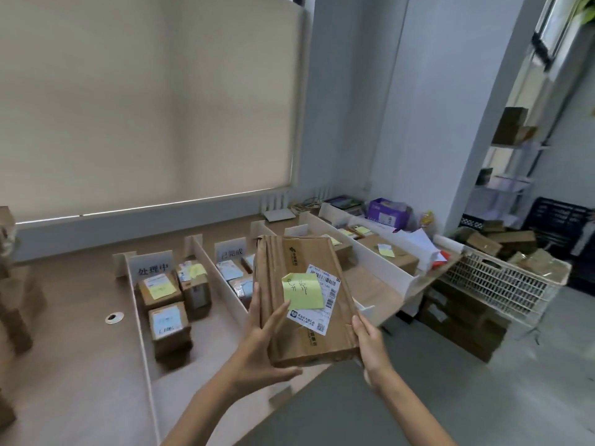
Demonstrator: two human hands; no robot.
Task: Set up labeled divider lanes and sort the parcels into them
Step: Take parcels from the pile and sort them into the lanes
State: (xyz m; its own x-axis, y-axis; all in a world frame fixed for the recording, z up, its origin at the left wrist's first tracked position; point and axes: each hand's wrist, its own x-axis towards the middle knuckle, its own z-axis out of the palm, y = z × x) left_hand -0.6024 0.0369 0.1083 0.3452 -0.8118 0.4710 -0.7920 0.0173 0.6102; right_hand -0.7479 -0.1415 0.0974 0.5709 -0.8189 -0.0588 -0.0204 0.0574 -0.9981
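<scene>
- While both hands hold it, the flat parcel hangs in the air over the near ends of the middle lanes, tilted, with its long side running away from the person.
- The left hand cups the near left corner. Its thumb lies on the top face just below the yellow sticky note, and its fingers run up the left edge.
- The right hand grips the near right corner, fingers curled round the edge with their tips hidden underneath.
- A white shipping label sits partly under the note.
- The counter ends in a slanted near edge below the wrists, with grey floor beyond it.
- White divider boards stand on edge and split the counter into narrow lanes running away from the person.
- The left lane carries a sign at its far end and three small boxes in its far half; its near half is bare wood.
- The next lane has its own sign and small parcels, partly hidden by the held parcel.
- Lanes to the right hold noted boxes at their far ends.
- A purple box stands against the wall past the lanes.
- A white crate stands off the counter's right end, with cardboard boxes piled beside it.
- Blurred stacked boxes crowd the left margin.
</scene>
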